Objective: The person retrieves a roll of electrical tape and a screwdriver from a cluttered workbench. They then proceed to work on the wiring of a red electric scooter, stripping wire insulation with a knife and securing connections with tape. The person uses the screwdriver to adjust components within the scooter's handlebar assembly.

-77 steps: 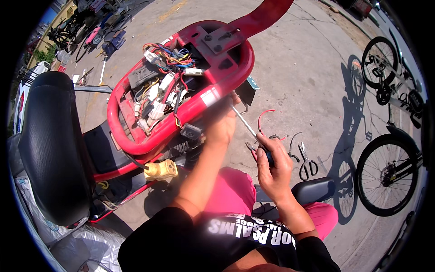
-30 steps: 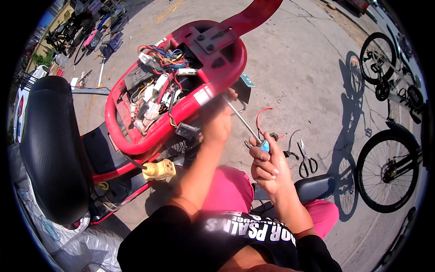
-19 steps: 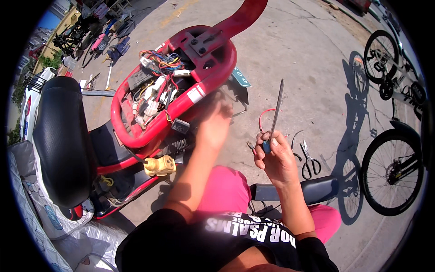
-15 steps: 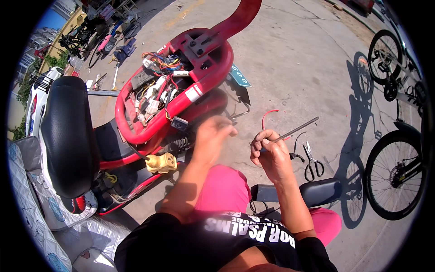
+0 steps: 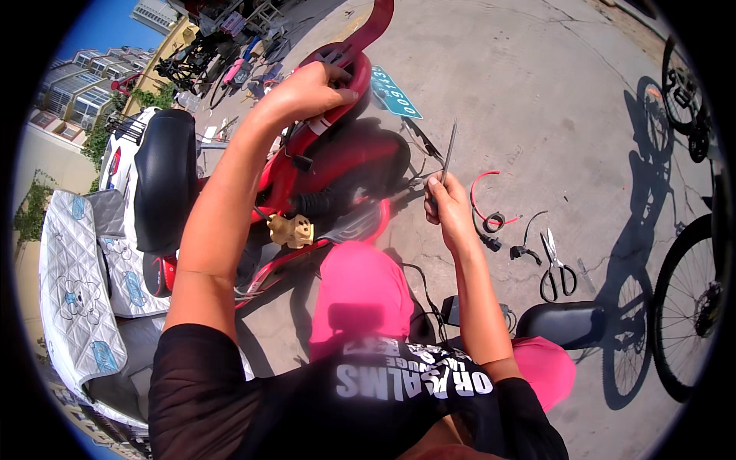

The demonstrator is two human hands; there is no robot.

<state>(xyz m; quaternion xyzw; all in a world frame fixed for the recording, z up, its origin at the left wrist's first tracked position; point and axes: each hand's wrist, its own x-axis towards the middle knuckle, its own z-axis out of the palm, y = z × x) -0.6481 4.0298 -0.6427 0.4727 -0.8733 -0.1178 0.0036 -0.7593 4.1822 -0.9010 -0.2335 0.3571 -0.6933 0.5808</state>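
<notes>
My left hand (image 5: 313, 92) reaches far forward and is closed over the red frame (image 5: 360, 77) at the tail of an electric scooter. The thumb shows; the fingertips are partly hidden. Closed in a fist, my right hand (image 5: 447, 203) holds a screwdriver (image 5: 451, 149), its long metal shaft pointing up and away from me. The hand covers most of the handle. My left forearm hides the scooter's wire-filled compartment. Below the frame hangs a yellow plug block (image 5: 290, 231).
On the concrete right of my right hand lie a red cable (image 5: 477, 192), black connectors (image 5: 524, 251) and black-handled scissors (image 5: 557, 268). A black seat (image 5: 165, 180) and a quilted silver cover (image 5: 69, 284) are at left. A bicycle (image 5: 690, 307) stands at right; a teal plate (image 5: 395, 93) sticks out behind the frame.
My left hand has moved forward and left onto the red frame. The right hand has turned the screwdriver from slanting right to nearly upright. The view has shifted.
</notes>
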